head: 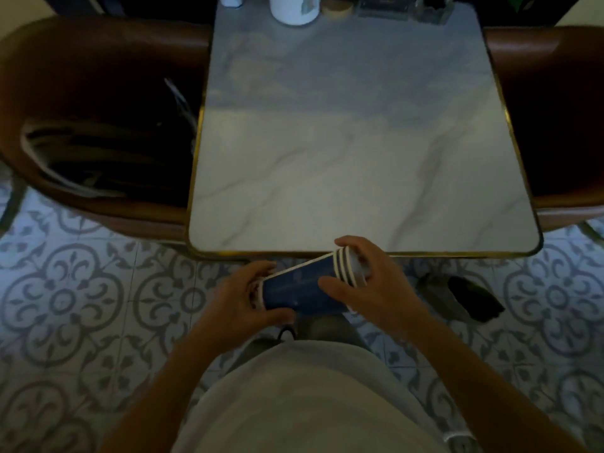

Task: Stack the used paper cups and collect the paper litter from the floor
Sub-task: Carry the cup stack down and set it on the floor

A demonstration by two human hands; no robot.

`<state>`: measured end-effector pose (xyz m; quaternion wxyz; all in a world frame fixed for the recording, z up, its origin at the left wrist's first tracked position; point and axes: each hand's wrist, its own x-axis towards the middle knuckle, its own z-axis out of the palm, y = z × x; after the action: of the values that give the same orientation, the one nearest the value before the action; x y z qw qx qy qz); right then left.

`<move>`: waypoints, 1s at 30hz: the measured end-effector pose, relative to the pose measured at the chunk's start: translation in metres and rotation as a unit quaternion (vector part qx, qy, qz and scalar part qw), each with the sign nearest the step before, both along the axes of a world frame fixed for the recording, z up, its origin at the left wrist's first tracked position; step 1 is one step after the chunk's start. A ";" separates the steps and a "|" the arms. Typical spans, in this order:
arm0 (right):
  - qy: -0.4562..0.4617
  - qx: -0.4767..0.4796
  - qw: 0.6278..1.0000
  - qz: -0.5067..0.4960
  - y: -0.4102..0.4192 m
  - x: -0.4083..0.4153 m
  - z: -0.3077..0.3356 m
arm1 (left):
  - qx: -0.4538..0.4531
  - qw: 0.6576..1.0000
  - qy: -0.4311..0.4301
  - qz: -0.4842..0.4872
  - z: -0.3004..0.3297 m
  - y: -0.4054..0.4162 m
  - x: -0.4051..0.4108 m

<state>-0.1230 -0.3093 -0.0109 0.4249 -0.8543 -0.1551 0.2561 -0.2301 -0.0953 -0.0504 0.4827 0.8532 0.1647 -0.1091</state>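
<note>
1. My left hand (248,297) cups the base of the nested blue paper cups (302,289); my right hand (369,282) closes round their rims.
2. The stack lies sideways in the air, just off the table (359,158) near edge.
3. I judge it light and crushable, so I should hold base and rims gently.

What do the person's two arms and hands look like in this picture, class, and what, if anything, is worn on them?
Both forearms are bare, with no sleeves in view. The left hand and the right hand wear no gloves; no watch, ring or bracelet shows, though the picture is dim and blurred. A light grey top covers the torso.
</note>
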 end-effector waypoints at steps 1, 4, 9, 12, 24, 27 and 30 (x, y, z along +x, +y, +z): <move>0.005 0.001 1.000 -0.007 -0.005 -0.010 0.002 | -0.020 0.999 0.002 0.031 -0.003 0.002 -0.018; 0.024 0.006 0.999 -0.038 -0.016 -0.039 0.006 | -0.111 0.988 0.010 0.110 -0.006 0.002 -0.066; 0.084 0.004 0.996 -0.038 -0.034 -0.090 0.012 | -0.221 0.958 0.022 0.184 -0.005 -0.012 -0.119; 0.104 0.011 0.994 -0.043 -0.047 -0.113 0.017 | -0.266 0.943 0.030 0.197 -0.004 -0.017 -0.133; 0.175 0.030 0.974 -0.143 -0.144 -0.140 0.027 | -0.278 0.948 0.093 0.128 -0.003 -0.093 -0.084; 0.182 0.038 0.969 -0.163 -0.149 -0.138 0.030 | -0.252 0.951 0.109 0.140 -0.007 -0.100 -0.075; 0.178 0.033 0.968 -0.176 -0.158 -0.138 0.027 | -0.255 0.945 0.137 0.150 -0.011 -0.104 -0.067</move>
<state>-0.2607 -0.4674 0.0161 0.5117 -0.7945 0.0676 0.3200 -0.2971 -0.1997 -0.0619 0.6674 0.6440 0.3223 -0.1896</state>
